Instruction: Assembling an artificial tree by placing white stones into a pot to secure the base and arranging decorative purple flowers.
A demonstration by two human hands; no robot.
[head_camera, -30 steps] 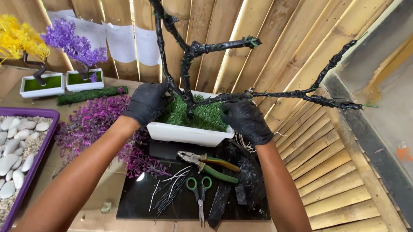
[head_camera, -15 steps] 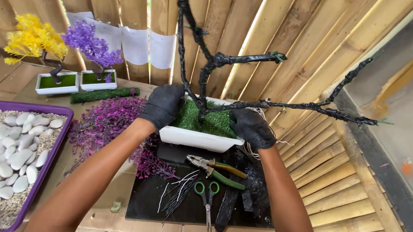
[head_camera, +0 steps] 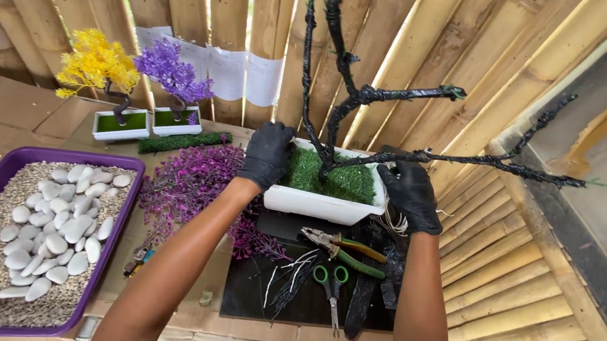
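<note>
white planter (head_camera: 319,205), upright black bare tree (head_camera: 335,116)

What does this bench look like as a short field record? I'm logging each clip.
left hand: black glove, on the left end of the white planter
right hand: black glove, at the planter's right end
planter: green turf, bare black tree
mat: pliers, scissors
left side: purple tray of pebbles, purple foliage
back: yellow and purple mini trees

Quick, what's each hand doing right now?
Left hand: gloved, gripping the white planter by its left end.
Right hand: gloved, gripping the planter's right end.
</note>
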